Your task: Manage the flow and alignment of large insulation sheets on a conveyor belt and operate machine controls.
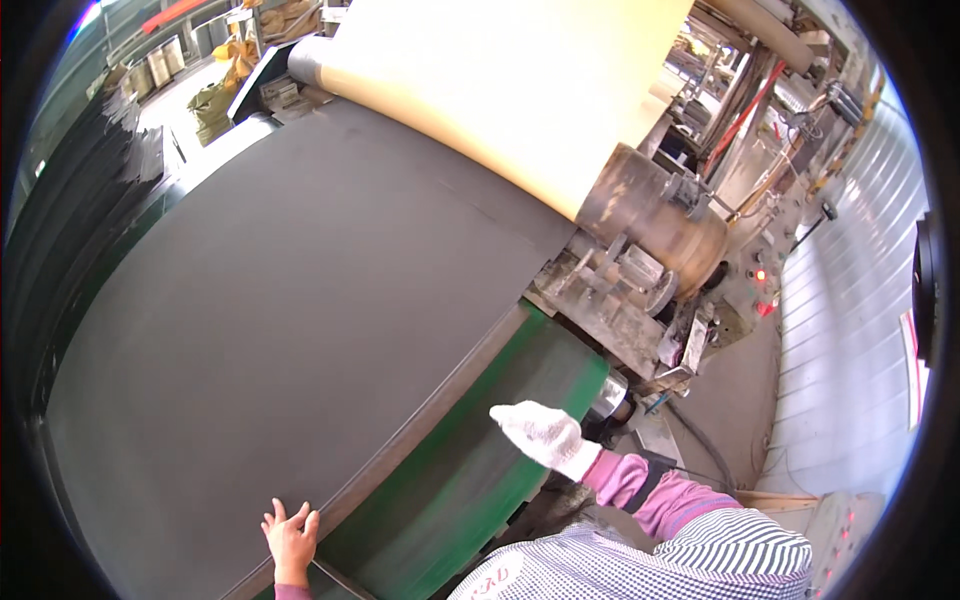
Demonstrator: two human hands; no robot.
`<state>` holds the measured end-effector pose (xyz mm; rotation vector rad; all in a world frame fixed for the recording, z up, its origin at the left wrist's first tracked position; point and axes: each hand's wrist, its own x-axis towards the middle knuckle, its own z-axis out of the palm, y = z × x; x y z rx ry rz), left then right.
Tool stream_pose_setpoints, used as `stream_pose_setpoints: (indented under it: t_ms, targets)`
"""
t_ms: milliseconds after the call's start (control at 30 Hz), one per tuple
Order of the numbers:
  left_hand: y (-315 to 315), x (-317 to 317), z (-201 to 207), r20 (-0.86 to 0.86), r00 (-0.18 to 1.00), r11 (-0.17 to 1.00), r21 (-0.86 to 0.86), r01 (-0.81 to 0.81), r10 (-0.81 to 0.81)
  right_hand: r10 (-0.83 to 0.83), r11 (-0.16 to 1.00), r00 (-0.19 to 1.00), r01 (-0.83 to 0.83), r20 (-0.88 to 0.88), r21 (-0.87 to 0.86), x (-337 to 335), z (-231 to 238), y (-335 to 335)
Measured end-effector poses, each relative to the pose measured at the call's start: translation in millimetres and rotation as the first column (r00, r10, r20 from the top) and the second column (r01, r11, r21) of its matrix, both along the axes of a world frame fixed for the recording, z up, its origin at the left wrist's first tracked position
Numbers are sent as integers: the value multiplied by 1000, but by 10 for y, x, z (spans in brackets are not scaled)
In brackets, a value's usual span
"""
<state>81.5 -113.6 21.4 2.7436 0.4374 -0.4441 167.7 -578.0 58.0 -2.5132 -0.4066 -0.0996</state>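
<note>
A wide dark grey sheet (300,270) stretches across most of the head view. My left hand (290,543), bare, is at the sheet's near right edge with its fingers spread, and it grips nothing. My right hand (543,436) wears a white knitted glove. It is over a green roller or belt (450,470) with a dark, worn middle, to the right of the sheet's edge. The gloved fingers look drawn together with one tip pointing left, and no object shows in them. At the far end, the sheet meets a roller under a broad pale yellow sheet (490,80).
A worn metal drum (655,220) and machine brackets (620,300) stand at the sheet's far right corner. A metal shaft end (608,395) sticks out beside the green surface. Dark layered material (90,190) lines the left side. A corrugated wall (850,270) rises at the right.
</note>
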Motion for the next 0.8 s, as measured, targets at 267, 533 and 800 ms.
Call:
stream_pose_setpoints:
  t_ms: [267,533,800]
  targets:
    - [-805,618,-291,91,973,974,-61,220,-214,601,622,719,-695,349,362,-48,1408,971]
    - [681,-302,-842,373,919,978,108,-178,126,703,-274,322,-701,635,659,-253,2485,1589]
    - [802,-362,-1048,325,941,984,117,-138,94,738,-364,186,-700,649,614,-370,2740,1650]
